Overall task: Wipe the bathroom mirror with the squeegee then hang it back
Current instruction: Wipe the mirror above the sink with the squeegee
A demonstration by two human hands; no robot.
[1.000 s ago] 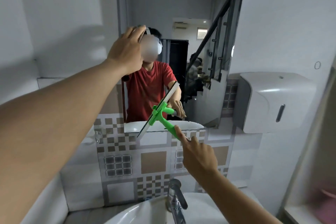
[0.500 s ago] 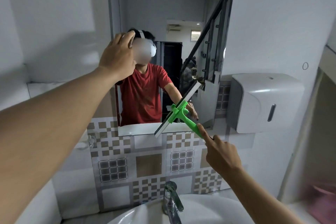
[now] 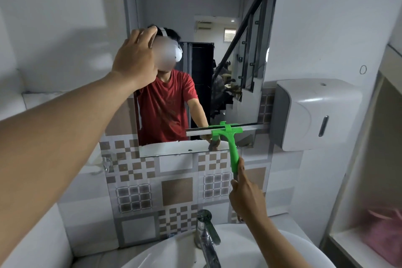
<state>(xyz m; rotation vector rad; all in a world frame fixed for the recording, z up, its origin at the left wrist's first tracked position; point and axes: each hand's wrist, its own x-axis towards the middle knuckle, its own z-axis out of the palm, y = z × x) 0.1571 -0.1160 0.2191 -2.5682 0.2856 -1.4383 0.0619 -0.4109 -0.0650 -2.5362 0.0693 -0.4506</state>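
The bathroom mirror (image 3: 217, 28) hangs on the wall above the tiled splashback. A green squeegee (image 3: 230, 137) with a long grey blade lies level against the mirror's lower right part, near the bottom edge. My right hand (image 3: 245, 196) grips the lower end of its green handle, forefinger stretched up along it. My left hand (image 3: 136, 61) rests flat against the mirror's left side, fingers together, holding nothing. The mirror reflects a person in a red shirt.
A white paper dispenser (image 3: 315, 113) is mounted right of the mirror, close to the blade's right end. Below are a white sink (image 3: 272, 243) with a chrome tap (image 3: 205, 233). A clear wall hook (image 3: 106, 162) sits left of the tiles. A shelf with something pink (image 3: 382, 233) is at the right.
The squeegee has moved right along the mirror's bottom and turned from a slant to level, handle now pointing straight down. My left hand has stayed pressed on the mirror.
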